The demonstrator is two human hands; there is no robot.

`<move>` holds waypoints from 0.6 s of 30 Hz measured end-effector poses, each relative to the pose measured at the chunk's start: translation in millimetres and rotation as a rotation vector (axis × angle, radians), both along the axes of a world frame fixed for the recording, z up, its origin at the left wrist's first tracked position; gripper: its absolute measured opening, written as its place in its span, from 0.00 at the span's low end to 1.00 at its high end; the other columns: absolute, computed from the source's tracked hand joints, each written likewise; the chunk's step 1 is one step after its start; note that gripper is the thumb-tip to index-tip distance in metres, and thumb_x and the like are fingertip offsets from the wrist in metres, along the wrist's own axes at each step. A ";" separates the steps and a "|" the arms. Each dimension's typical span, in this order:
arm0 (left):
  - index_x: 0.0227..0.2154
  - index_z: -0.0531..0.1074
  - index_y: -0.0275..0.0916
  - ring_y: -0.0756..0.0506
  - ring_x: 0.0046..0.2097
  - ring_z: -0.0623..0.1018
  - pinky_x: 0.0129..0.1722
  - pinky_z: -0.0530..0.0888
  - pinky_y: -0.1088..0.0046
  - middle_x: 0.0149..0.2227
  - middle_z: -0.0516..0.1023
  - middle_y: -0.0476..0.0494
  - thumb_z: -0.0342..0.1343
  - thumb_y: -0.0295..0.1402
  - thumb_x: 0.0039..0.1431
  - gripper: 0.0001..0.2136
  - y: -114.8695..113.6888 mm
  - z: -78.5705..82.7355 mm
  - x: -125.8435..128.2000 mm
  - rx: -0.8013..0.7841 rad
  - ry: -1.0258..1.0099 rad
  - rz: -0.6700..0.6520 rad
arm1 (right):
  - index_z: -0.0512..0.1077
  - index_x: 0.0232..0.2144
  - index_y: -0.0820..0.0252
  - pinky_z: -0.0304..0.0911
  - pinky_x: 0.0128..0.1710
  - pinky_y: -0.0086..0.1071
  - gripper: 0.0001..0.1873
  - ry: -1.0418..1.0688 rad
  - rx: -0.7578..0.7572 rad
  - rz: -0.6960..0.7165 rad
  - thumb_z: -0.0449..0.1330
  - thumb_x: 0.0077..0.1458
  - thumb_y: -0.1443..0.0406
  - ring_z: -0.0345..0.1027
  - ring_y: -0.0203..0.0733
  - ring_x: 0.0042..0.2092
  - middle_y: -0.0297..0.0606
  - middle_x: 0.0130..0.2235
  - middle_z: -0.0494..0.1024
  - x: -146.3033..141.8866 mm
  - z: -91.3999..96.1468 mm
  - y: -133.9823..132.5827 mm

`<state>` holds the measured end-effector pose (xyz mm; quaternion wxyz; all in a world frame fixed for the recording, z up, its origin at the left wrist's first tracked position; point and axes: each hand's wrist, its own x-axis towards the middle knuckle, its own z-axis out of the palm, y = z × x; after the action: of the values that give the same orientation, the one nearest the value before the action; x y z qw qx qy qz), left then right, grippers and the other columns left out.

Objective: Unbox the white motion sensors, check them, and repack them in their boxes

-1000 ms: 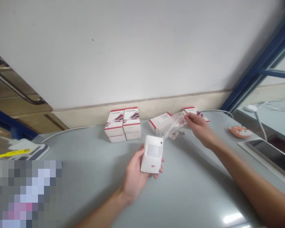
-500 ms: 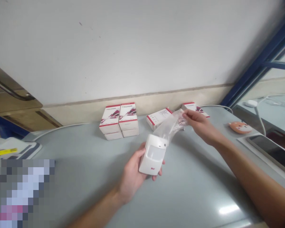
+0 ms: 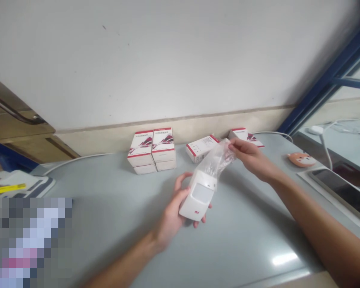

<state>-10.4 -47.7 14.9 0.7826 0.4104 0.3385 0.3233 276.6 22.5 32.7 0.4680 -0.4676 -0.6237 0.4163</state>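
Note:
A white motion detector (image 3: pixel 198 200) with a pale sensor window lies in my left hand (image 3: pixel 171 216), whose fingers wrap round its sides and back. A clear plastic bag (image 3: pixel 216 160) covers the detector's top end. Up and to the right, my right hand (image 3: pixel 249 156) pinches the far end of the bag between thumb and fingers. Just behind the bag, a white and red box (image 3: pixel 199 147) lies on the table, partly covered by the plastic.
Several white and red boxes (image 3: pixel 151 150) stand stacked against the wall; another box (image 3: pixel 249 138) is behind my right hand. At right are an orange animal-faced object (image 3: pixel 301 159) and a phone (image 3: pixel 339 188). A white device (image 3: pixel 27 184) and a pixelated area are at left.
The detector has shifted slightly to the right with my left hand, and the plastic bag now sits over more of its top end. My right hand keeps its pinch on the bag.

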 end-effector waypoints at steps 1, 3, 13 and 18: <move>0.71 0.44 0.47 0.42 0.32 0.81 0.30 0.69 0.69 0.41 0.85 0.33 0.42 0.47 0.74 0.28 0.3 0.4 0.2 -0.001 0.013 -0.011 | 0.76 0.37 0.53 0.63 0.40 0.34 0.18 -0.011 0.006 0.007 0.62 0.66 0.47 0.68 0.42 0.37 0.34 0.35 0.76 0.5 0.1 0.1; 0.69 0.51 0.45 0.42 0.32 0.81 0.29 0.70 0.70 0.41 0.84 0.33 0.41 0.47 0.74 0.25 0.8 1.0 0.9 0.004 0.042 -0.046 | 0.76 0.36 0.53 0.63 0.39 0.34 0.18 -0.039 0.021 0.020 0.62 0.66 0.47 0.69 0.42 0.37 0.33 0.34 0.76 1.2 0.3 -0.3; 0.59 0.52 0.46 0.41 0.27 0.81 0.24 0.69 0.72 0.28 0.79 0.48 0.42 0.45 0.74 0.17 6.0 3.6 0.5 0.092 0.034 0.082 | 0.71 0.57 0.45 0.73 0.47 0.39 0.25 0.039 0.082 -0.355 0.54 0.68 0.41 0.76 0.45 0.48 0.38 0.53 0.76 -26.0 -9.9 -5.9; 0.52 0.55 0.47 0.40 0.33 0.84 0.26 0.71 0.70 0.39 0.81 0.45 0.46 0.45 0.74 0.12 10.5 11.0 -2.2 0.181 -0.028 0.186 | 0.71 0.41 0.53 0.71 0.39 0.36 0.21 0.086 -0.038 -0.251 0.56 0.69 0.43 0.73 0.38 0.35 0.35 0.41 0.75 -49.0 3.3 -24.3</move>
<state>-12.6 -37.2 25.9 0.7137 0.4414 0.3337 0.4294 227.6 -1.7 35.9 0.5339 -0.5326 -0.5315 0.3859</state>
